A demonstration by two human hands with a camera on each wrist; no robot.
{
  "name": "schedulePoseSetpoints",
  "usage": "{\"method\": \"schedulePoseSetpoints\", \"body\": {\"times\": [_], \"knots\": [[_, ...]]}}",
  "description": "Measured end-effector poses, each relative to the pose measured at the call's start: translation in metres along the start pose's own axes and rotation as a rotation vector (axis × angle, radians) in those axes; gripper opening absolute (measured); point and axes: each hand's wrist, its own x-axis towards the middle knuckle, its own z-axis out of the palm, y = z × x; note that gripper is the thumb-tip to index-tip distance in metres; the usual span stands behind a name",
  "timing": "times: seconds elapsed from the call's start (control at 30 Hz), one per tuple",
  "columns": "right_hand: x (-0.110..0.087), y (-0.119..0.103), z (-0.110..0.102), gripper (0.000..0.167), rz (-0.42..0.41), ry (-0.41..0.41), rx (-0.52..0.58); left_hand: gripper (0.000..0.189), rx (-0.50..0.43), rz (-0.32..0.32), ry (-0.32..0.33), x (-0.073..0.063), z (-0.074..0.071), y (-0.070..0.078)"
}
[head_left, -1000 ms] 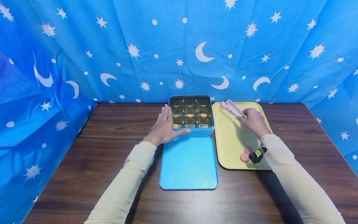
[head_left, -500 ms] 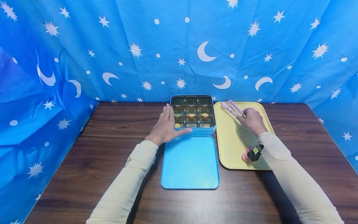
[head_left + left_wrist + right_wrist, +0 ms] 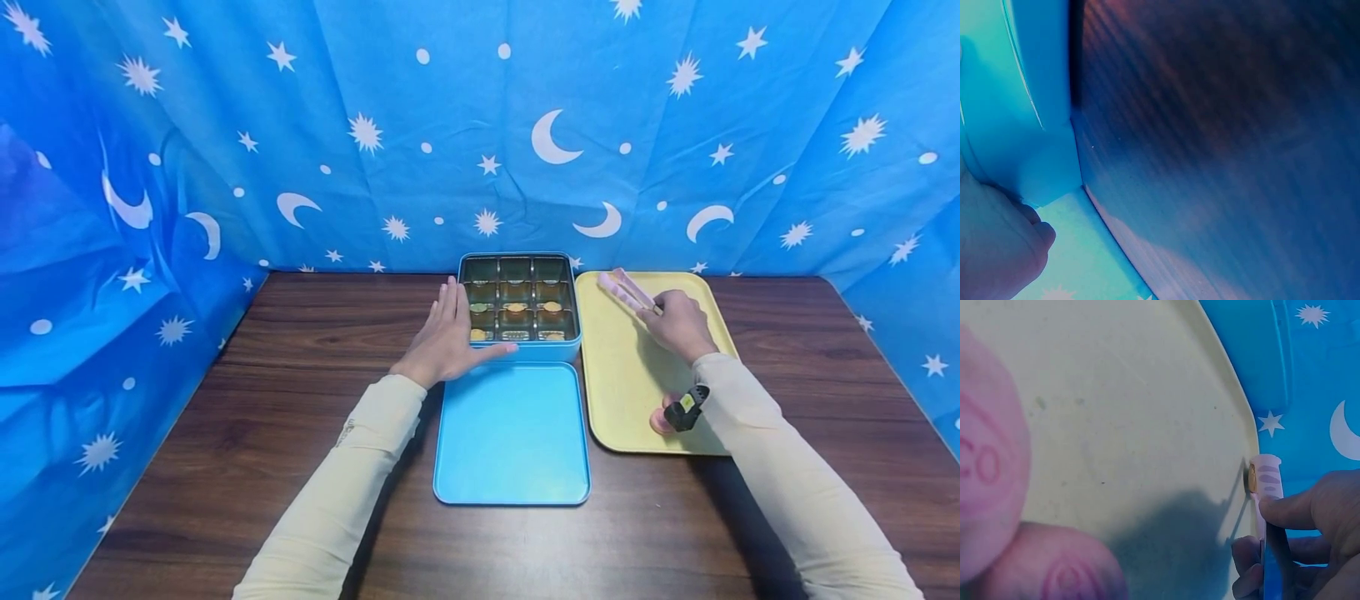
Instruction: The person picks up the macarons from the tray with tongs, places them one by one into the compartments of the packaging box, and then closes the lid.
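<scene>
My right hand [image 3: 681,323] grips a pair of pink tongs [image 3: 628,292] over the far part of the yellow tray [image 3: 622,400]. In the right wrist view, a small yellow-orange piece [image 3: 1252,479] shows at the tip of the tongs [image 3: 1269,475]. Two pink round cookies with stamped tops lie near the tray's front; the nearer cookie [image 3: 662,420] is partly behind the wrist camera. With fingers straight, my left hand [image 3: 442,342] rests along the left side of the blue tin [image 3: 555,352], its thumb across the front. Dividers split the tin; several yellow and green pieces sit inside.
A flat blue lid [image 3: 512,437] lies directly in front of the tin. The tray stands close to the right side of both. A blue curtain [image 3: 420,192] with moons and stars hangs behind the wooden table [image 3: 300,350].
The head view has shifted slightly. The yellow piece beside the tong tips no longer shows there, and the tips stand a little closer together. My left hand keeps its place against the tin.
</scene>
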Motion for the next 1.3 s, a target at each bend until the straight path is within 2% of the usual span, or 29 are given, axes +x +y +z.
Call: {"method": "schedulePoseSetpoints", "body": {"times": [0.3, 0.53, 0.97, 1.3], "knots": [[-0.007, -0.005, -0.010, 0.038, -0.033, 0.037, 0.035, 0.131, 0.003, 0.010, 0.006, 0.001, 0.001, 0.000], [-0.011, -0.019, -0.014, 0.040, -0.063, 0.050, 0.064, 0.132, 0.008, 0.018, 0.012, 0.002, 0.002, -0.002], [-0.011, -0.050, -0.005, 0.046, -0.065, -0.018, 0.103, 0.133, 0.005, 0.012, 0.010, 0.002, 0.001, -0.002], [-0.009, -0.067, 0.006, 0.042, -0.077, -0.047, 0.111, 0.133, 0.007, 0.017, 0.019, 0.003, 0.003, -0.002]]}}
